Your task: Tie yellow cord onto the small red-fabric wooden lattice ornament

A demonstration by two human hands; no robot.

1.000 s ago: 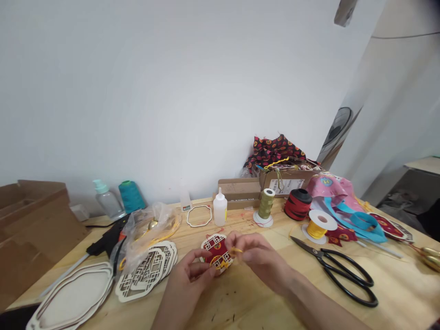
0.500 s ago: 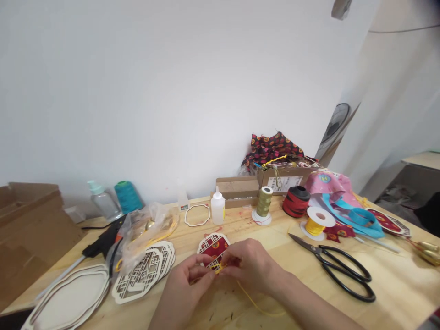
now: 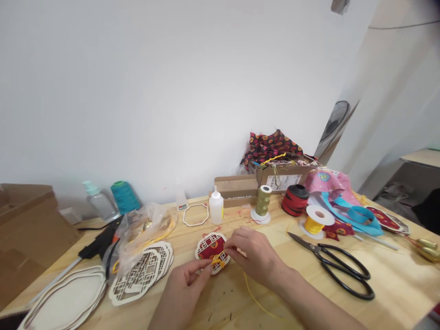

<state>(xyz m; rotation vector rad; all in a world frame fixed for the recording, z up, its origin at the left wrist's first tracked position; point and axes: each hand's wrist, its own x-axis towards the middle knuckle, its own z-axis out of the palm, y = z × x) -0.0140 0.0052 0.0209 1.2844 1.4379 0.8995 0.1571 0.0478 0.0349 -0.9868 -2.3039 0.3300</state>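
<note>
Left hand (image 3: 190,280) pinches yellow knotted cord (image 3: 219,261) at the near side of the red latticed ornament (image 3: 210,246), right hand (image 3: 256,256) pinching too, seemingly the same cord!

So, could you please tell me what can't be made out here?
In the head view:
Yellow cord: partly hidden by the right hand; loops too small to follow.
Label: print too small to read.
White boards: cut off by the bottom edge.
Brown box: cut off by the left edge.

A red, pale-latticed ornament (image 3: 209,248) lies on the table (image 3: 218,306), yellow cord (image 3: 217,261) bunched over it.
</note>
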